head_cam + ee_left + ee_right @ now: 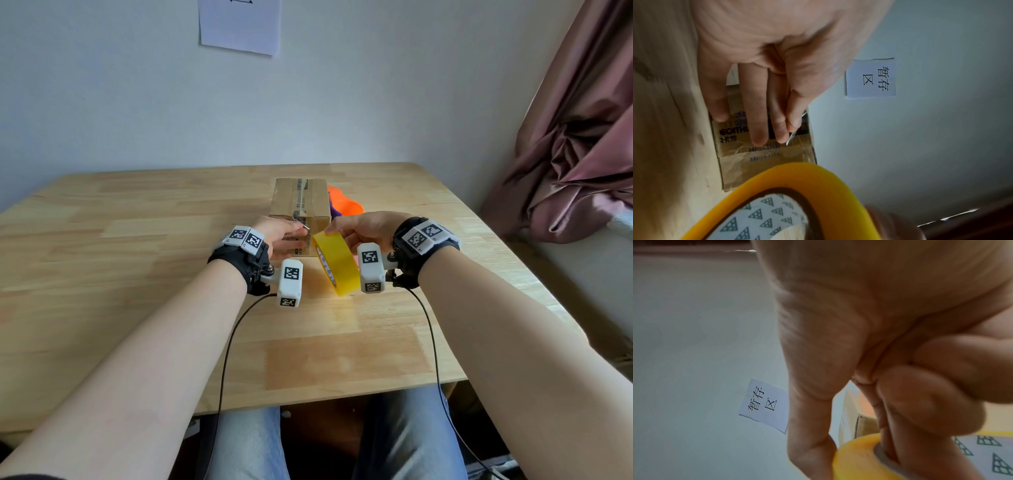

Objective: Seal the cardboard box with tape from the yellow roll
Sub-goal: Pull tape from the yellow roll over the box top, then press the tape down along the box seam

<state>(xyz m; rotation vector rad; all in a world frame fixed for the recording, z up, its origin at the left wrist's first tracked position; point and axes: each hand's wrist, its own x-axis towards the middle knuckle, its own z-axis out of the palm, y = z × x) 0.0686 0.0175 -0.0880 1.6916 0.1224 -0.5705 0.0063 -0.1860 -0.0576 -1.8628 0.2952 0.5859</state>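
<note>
A: Head view first: the cardboard box sits on the wooden table just past centre, toward twelve o'clock from the person, with old clear tape running along its top seam.

B: And the left hand?

A: Flat against the near face of the box, fingers straight and close together. Left wrist view confirms it: the fingers lie on the printed near panel, fingertips by a barcode, and a loose strip of clear tape shows at the forefinger tip. Whether thumb and forefinger are pinching that strip, I cannot tell.

B: Right side?

A: The right hand has the yellow roll held up off the table on its edge, at about four o'clock from the box's near face and just beside the left hand. Thumb on the outer yellow band, fingers curled through the core. Right wrist view shows it closely: the thumb pressed on the rim, the other fingers hooked inside against the white liner with its triangle print.

B: Anything else around?

A: Something orange and a sliver of purple behind the box at its two o'clock corner, touching or nearly so. A paper sign is on the wall at twelve, and a mauve curtain bunches at two o'clock.
</note>
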